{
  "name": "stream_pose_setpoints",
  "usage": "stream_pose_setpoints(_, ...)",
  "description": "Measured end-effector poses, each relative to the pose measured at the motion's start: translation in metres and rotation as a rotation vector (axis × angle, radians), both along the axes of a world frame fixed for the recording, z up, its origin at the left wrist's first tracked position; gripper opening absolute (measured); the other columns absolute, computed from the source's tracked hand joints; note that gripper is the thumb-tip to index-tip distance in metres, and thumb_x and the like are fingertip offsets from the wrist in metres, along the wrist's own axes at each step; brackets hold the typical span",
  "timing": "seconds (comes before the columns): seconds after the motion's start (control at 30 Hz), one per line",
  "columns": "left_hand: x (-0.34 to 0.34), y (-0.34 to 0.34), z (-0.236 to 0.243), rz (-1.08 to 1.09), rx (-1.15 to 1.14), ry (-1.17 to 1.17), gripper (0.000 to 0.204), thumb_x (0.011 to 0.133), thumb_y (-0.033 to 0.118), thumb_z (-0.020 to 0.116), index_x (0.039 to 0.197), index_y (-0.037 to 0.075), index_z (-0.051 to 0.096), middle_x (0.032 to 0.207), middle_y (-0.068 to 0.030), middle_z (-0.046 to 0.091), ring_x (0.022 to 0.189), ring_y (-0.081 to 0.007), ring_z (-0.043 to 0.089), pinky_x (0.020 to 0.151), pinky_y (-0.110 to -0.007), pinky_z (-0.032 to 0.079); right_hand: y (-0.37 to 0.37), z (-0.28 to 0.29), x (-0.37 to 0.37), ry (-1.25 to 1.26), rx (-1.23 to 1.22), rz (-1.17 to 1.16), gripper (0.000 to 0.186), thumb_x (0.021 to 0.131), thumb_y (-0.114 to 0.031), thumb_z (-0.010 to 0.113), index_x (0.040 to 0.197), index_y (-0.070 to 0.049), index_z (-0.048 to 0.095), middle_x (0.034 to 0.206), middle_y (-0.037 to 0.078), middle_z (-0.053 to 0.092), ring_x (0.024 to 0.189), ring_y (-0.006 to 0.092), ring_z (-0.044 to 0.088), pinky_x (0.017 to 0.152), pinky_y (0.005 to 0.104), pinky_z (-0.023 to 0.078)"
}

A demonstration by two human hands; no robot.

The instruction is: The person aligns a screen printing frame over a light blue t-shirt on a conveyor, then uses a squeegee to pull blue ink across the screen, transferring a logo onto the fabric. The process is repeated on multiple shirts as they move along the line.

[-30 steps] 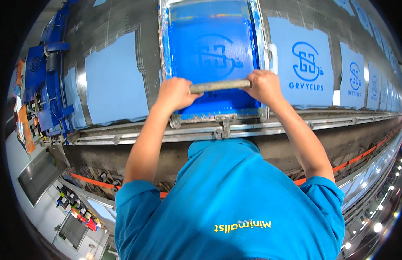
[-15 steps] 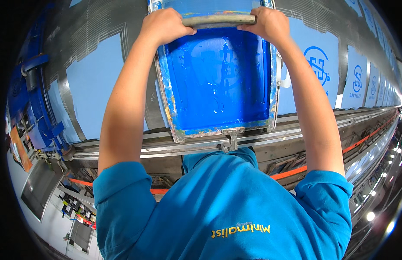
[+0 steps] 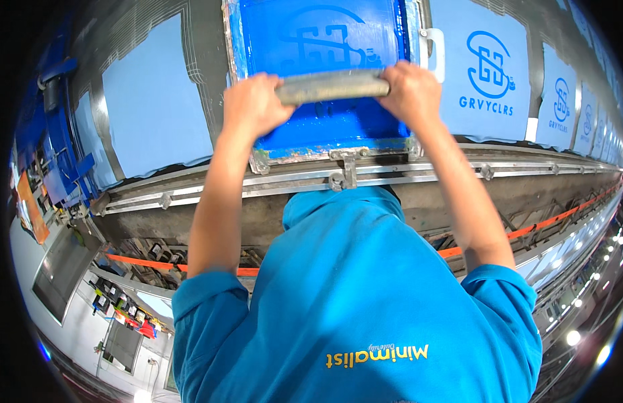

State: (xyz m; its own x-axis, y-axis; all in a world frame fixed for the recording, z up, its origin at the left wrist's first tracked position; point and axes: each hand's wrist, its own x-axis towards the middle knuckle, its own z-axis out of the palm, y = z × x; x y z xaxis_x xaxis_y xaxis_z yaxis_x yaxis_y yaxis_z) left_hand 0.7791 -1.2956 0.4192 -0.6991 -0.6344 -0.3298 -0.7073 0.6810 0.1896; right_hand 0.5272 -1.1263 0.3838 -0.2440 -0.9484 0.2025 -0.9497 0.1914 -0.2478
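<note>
Both my hands grip a long squeegee handle (image 3: 335, 87) that lies crosswise over a printing screen. My left hand (image 3: 256, 107) is closed round its left end, and my right hand (image 3: 413, 94) round its right end. The screen's ink-stained metal frame (image 3: 232, 43) holds blue mesh with a line design (image 3: 321, 43) visible beyond the squeegee. Wet blue ink (image 3: 284, 138) lies on the near side. The squeegee's blade is hidden under the handle.
A plain light-blue fabric panel (image 3: 153, 94) lies left of the screen; a printed panel (image 3: 456, 40) lies right, with several more beyond. A white handle (image 3: 438, 54) sticks out of the frame's right side. A metal rail (image 3: 284, 183) runs along the table's near edge.
My hands have drawn the squeegee toward me, from the screen's far part to its nearer half. The design in the mesh now shows more clearly behind it.
</note>
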Motion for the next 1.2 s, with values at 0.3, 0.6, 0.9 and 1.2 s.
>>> stream_pose_setpoints(0.3,0.05,0.091,0.009,0.035,-0.001,0.163,0.055,0.063,0.025,0.088,0.114,0.009,0.073,0.113,-0.0099,0.071,0.111,-0.0352,0.068,0.092,-0.045,0.057,0.091,0.014,0.032,-0.345,-0.037,0.153,0.039,0.074,-0.037,0.089,0.097,-0.009,0.074,0.098,0.009,0.068,0.098,0.0305,0.065,0.086,0.0426,0.051)
stream_pose_setpoints(0.6,0.022,0.119,-0.007,-0.124,0.088,0.268,0.051,0.069,0.013,0.081,0.119,0.008,0.07,0.122,-0.0128,0.07,0.116,-0.034,0.065,0.098,-0.048,0.052,-0.031,-0.065,-0.114,-1.008,-0.178,-0.665,0.057,0.093,-0.039,0.077,0.135,-0.002,0.066,0.12,0.019,0.072,0.106,0.0274,0.069,0.093,0.0391,0.053)
stream_pose_setpoints(0.9,0.09,0.096,0.006,-0.056,0.093,0.467,0.052,0.074,0.011,0.08,0.125,0.009,0.071,0.132,-0.0079,0.069,0.127,-0.0295,0.062,0.106,-0.045,0.051,-0.064,0.0,-0.07,-0.962,-0.476,-0.575,0.039,0.096,-0.031,0.077,0.119,0.0,0.072,0.099,0.008,0.073,0.086,0.0134,0.062,0.079,0.0288,0.05)
stream_pose_setpoints(1.2,0.295,-0.044,0.017,0.035,0.24,0.379,0.051,0.072,0.003,0.07,0.122,0.009,0.074,0.131,-0.0082,0.071,0.125,-0.0309,0.063,0.103,-0.045,0.052,-0.187,-0.03,0.182,-1.081,-0.523,-0.619,0.035,0.099,-0.024,0.074,0.127,-0.004,0.069,0.084,0.0,0.064,0.071,0.0061,0.048,0.063,0.0245,0.037)
